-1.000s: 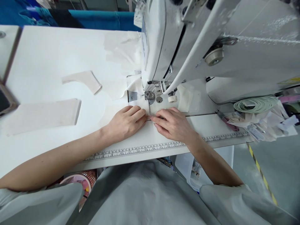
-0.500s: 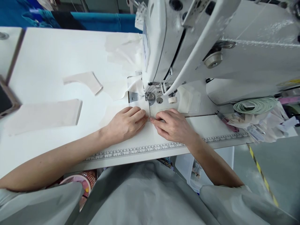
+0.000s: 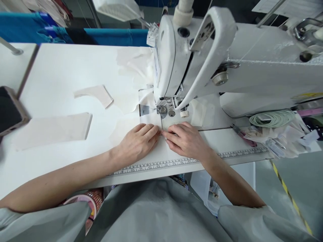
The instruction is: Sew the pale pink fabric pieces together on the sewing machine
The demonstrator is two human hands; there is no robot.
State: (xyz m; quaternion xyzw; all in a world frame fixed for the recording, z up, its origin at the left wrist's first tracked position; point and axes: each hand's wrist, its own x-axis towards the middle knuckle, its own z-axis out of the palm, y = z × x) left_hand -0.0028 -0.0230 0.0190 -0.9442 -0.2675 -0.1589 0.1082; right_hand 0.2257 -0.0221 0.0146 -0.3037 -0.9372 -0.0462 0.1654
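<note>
My left hand [image 3: 139, 141] rests on the table just in front of the sewing machine [image 3: 165, 57], its fingers closed on the edge of a white fabric piece [image 3: 153, 118]. From the other side, the bent fingers of my right hand [image 3: 186, 139] pinch the same edge, fingertips nearly meeting those of the left. The fabric runs from the hands up to the presser foot [image 3: 161, 109], and part of it lies hidden under the fingers. Left of the needle area, more pale fabric [image 3: 127, 101] spreads over the white table.
Pale cut pieces lie at left: a long stack [image 3: 52, 131] and a curved stack [image 3: 94, 94]. At right are thread snips [image 3: 243, 135], a coiled green strip [image 3: 272, 118] and fabric scraps [image 3: 285, 137]. A printed ruler [image 3: 161, 165] follows the front edge. Below stands a clear bin [image 3: 243, 171].
The whole view has shifted, so the scene sits slightly lower and more of the machine's top shows. Both hands keep their places at the fabric edge.
</note>
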